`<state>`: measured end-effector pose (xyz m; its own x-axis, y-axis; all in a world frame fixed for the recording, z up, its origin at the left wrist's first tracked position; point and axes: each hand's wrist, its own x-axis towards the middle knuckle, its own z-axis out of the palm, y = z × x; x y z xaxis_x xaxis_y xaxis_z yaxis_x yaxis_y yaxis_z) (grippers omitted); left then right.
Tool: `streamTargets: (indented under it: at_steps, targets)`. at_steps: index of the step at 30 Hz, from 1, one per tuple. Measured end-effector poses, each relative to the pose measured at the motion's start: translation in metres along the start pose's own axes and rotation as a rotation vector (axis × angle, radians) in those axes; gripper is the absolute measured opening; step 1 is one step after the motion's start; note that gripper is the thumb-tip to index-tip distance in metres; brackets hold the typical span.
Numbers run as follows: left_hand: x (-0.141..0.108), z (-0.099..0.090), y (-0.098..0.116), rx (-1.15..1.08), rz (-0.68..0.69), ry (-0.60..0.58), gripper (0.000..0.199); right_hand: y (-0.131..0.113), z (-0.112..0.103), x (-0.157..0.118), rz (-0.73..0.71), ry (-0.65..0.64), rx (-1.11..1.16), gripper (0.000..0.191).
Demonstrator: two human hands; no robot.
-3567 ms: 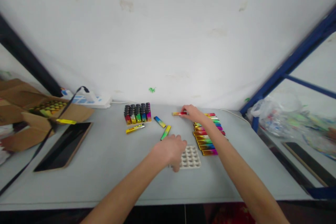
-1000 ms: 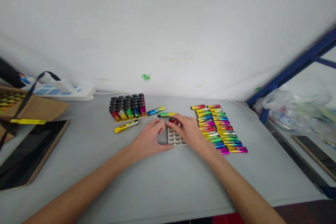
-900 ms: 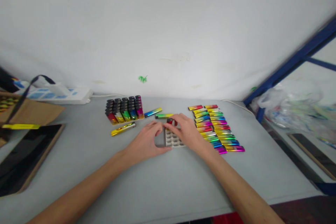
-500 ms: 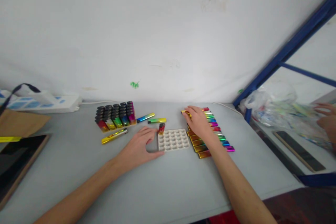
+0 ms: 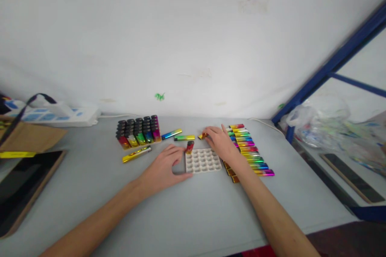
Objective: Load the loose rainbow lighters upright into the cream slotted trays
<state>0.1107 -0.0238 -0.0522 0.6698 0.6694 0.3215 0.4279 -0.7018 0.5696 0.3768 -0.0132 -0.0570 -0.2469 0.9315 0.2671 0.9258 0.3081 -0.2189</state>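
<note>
A white tray with rows of small holes lies on the table. One red-and-gold lighter stands upright in its far left corner hole. My left hand grips the tray's left side, index finger at the far corner beside that lighter, thumb at the near corner. Between the fingertips of my right hand, above the tray's far right side, is a lighter; only its gold end shows. To the right, a row of shiny coloured lighters lies flat, partly covered by my right forearm.
A block of upright black-topped lighters stands at left. Loose lighters lie around it: a gold one, a blue one and a green-yellow one. A power strip, a dark tablet-like panel and a blue frame flank them.
My right hand has lifted a lighter from the far end of the row and moved left toward the tray. My left hand stays at the tray. The whole view has shifted slightly.
</note>
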Motion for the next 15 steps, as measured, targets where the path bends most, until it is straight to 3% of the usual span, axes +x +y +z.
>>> streamTargets:
  at_steps: [9, 15]
  targets:
    - [0.000, -0.001, 0.002, 0.018, 0.000, -0.027, 0.057, -0.003, 0.012, 0.008, -0.040, 0.035, -0.130, 0.033]
    - [-0.001, -0.003, 0.003, 0.014, -0.013, -0.042, 0.058, -0.004, -0.001, 0.004, -0.041, 0.134, 0.131, 0.034]
